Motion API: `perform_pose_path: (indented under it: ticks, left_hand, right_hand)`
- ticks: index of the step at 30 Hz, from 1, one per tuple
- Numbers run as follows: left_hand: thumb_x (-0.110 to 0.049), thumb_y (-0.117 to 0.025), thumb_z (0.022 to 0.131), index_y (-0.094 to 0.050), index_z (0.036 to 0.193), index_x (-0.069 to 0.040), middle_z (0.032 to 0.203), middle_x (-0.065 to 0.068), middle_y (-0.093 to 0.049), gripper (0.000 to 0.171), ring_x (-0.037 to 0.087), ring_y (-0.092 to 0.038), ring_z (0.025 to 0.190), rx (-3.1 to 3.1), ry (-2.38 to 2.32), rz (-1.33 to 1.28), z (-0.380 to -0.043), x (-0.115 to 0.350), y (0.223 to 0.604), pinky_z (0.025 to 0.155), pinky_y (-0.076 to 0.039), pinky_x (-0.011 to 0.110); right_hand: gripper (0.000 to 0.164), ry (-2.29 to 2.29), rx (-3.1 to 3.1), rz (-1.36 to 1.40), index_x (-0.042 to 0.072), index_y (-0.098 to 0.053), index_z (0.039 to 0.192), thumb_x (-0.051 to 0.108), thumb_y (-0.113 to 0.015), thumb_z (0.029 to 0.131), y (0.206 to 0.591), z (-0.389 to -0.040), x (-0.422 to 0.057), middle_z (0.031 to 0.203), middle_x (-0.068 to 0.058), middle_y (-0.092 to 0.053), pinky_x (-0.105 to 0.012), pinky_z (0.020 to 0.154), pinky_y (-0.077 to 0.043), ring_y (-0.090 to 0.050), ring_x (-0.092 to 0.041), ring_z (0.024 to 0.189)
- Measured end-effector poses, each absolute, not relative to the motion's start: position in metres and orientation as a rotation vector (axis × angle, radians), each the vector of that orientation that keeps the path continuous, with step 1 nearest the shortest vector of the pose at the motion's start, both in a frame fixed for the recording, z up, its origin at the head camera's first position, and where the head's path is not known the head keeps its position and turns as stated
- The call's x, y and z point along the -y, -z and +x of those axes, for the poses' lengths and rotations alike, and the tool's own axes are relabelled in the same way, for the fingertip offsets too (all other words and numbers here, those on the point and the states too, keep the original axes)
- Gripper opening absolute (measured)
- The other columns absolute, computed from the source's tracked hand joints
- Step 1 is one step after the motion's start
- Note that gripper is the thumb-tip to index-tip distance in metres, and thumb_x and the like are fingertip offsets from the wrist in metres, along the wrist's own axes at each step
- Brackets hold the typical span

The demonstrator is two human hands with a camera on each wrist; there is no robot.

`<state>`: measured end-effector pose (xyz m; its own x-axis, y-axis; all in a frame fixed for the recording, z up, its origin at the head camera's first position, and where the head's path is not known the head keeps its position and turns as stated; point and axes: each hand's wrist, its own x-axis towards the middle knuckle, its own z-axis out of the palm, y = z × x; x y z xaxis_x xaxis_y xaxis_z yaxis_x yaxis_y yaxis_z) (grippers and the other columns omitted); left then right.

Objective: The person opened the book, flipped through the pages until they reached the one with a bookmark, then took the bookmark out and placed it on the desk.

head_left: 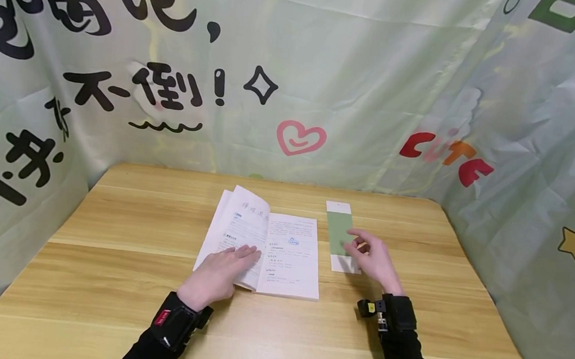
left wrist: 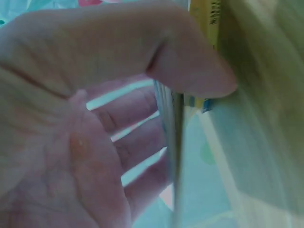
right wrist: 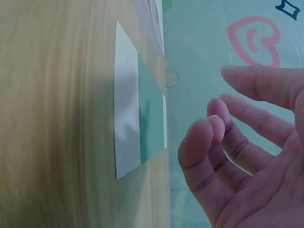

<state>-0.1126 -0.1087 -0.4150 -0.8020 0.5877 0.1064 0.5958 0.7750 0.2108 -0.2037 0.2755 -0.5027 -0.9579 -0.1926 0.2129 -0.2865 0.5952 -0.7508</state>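
An open book with printed white pages lies mid-table, its left-hand leaves lifted a little. My left hand rests across the lower part of the left page, fingers stretched towards the gutter. The left wrist view shows the thumb bent at the book's edge, with the other fingers beyond the pages. To the right of the book lies a flat green strip with white ends, like a bookmark. My right hand hovers over its right side, fingers loosely bent and apart, holding nothing.
The light wooden table ends at a printed cloth backdrop, which rises behind it and along both sides. Dark wrist-worn devices sit on both wrists, the right one near the tabletop.
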Motion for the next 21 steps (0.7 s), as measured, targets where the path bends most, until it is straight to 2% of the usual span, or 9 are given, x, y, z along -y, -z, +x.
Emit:
perform_pose_path:
  ticks: [5, 10, 15, 18, 21]
  left_hand:
    - [0.015, -0.065, 0.064, -0.054, 0.134, -0.004, 0.129, 0.013, -0.060, 0.073, 0.029, -0.052, 0.120, 2.839, 0.369, -1.019, -0.110, 0.111, 0.408, 0.103, -0.041, 0.047]
    - [0.016, -0.065, 0.060, -0.053, 0.135, -0.004, 0.130, 0.013, -0.060, 0.079, 0.029, -0.050, 0.123, 2.830, 0.358, -1.016, -0.111, 0.113, 0.399, 0.110, -0.033, 0.047]
    - [0.013, -0.068, 0.058, -0.052, 0.137, -0.008, 0.138, 0.014, -0.053, 0.083, 0.031, -0.038, 0.133, 2.724, 0.281, -1.021, -0.113, 0.116, 0.391, 0.114, -0.017, 0.056]
    - [0.003, -0.074, 0.060, -0.050, 0.139, -0.011, 0.146, 0.012, -0.044, 0.084, 0.033, -0.026, 0.139, 2.610, 0.210, -1.030, -0.114, 0.115, 0.386, 0.113, -0.006, 0.062]
    - [-0.009, -0.078, 0.063, -0.043, 0.145, -0.013, 0.153, 0.011, -0.032, 0.089, 0.033, -0.017, 0.142, 2.543, 0.218, -1.028, -0.116, 0.107, 0.385, 0.111, -0.003, 0.066]
  right_hand:
    - [0.052, -1.343, 2.711, 0.404, 0.014, -0.056, 0.131, 0.047, -0.060, 0.090, 0.490, -0.197, -0.269, 0.089, -0.002, -0.059, -0.031, 0.039, -0.050, -0.058, -0.018, 0.061]
    - [0.047, -1.378, 2.686, 0.454, 0.002, -0.055, 0.131, 0.030, -0.061, 0.094, 0.468, -0.185, -0.260, 0.089, -0.010, -0.058, -0.033, 0.037, -0.046, -0.056, -0.021, 0.059]
    - [0.047, -1.362, 2.681, 0.502, 0.001, -0.054, 0.132, 0.029, -0.059, 0.095, 0.473, -0.188, -0.263, 0.090, -0.008, -0.058, -0.030, 0.037, -0.045, -0.055, -0.018, 0.059]
    - [0.048, -1.343, 2.678, 0.502, 0.002, -0.055, 0.131, 0.032, -0.059, 0.095, 0.473, -0.188, -0.263, 0.090, -0.008, -0.058, -0.030, 0.038, -0.047, -0.055, -0.018, 0.059]
    - [0.047, -1.344, 2.667, 0.497, 0.001, -0.056, 0.130, 0.033, -0.059, 0.094, 0.469, -0.186, -0.262, 0.090, -0.009, -0.059, -0.031, 0.037, -0.047, -0.056, -0.019, 0.060]
